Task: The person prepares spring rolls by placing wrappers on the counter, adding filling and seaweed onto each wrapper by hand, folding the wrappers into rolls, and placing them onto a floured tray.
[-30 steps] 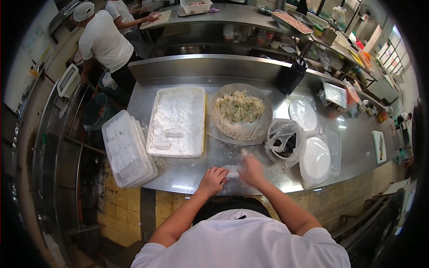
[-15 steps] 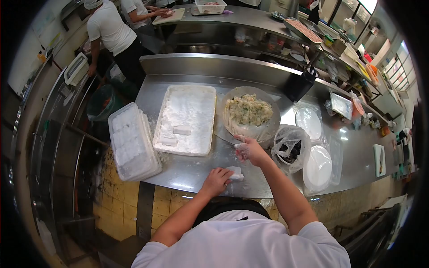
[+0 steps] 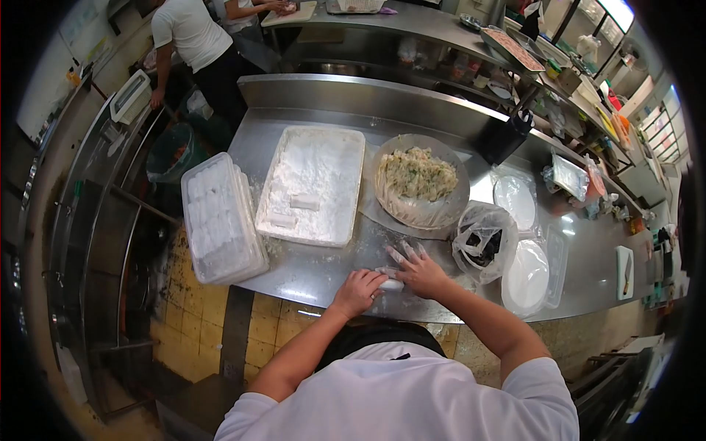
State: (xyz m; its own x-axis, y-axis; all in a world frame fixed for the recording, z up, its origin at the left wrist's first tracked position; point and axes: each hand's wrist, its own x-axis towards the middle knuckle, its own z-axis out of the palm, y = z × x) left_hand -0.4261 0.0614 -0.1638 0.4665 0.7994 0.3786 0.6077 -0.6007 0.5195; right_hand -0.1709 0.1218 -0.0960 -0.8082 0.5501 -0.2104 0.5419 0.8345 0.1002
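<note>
My left hand (image 3: 358,290) and my right hand (image 3: 420,270) meet on a small white roll (image 3: 390,281) lying near the front edge of the steel counter (image 3: 316,268). The left hand's fingers curl over its left end. The right hand presses on its right end with fingers spread flat. Just beyond the hands stands a metal bowl of chopped filling (image 3: 420,180). Left of it, a white tray of flour (image 3: 312,184) carries two finished rolls (image 3: 304,202).
A stack of lidded plastic containers (image 3: 220,220) stands at the counter's left end. A plastic bag (image 3: 482,242) and white lids (image 3: 526,272) lie to the right, a black holder (image 3: 504,136) behind. Two other people work at the far left back.
My right hand reached to the bowl's rim half a second ago and has come back down onto the roll. My left hand stayed on the roll throughout.
</note>
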